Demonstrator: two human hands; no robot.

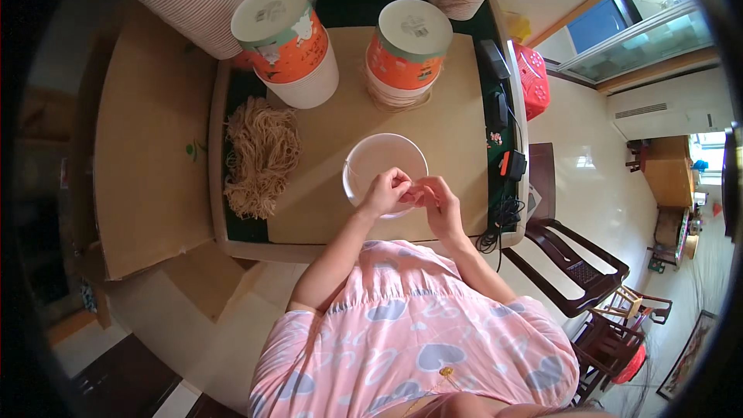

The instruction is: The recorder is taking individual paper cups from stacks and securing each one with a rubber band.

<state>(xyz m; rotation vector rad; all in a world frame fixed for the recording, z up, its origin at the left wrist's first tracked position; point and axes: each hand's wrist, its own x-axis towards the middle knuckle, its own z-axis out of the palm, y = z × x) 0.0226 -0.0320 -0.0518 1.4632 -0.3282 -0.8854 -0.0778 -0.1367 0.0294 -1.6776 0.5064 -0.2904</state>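
Note:
A white paper bucket [384, 156] stands upright on the cardboard sheet, its mouth facing up. Over its near rim, my left hand [387, 192] and my right hand [439, 205] meet with fingertips pinched together. Whatever lies between the fingers is too small to make out. A thin strand seems to show at the bucket's left rim. To the left lies a heap of beige string [263, 156]. Beyond the bucket, an upside-down orange and green printed bucket [404, 58] sits on white ones, with loose beige strands around them.
Another stack of printed buckets [285, 45] stands behind the string. Tall stacks of nested buckets [193, 0] rise at the far left. A large cardboard box [155, 147] flanks the table's left side. Black adapters and cables [507, 213] line its right edge, near a dark chair [576, 267].

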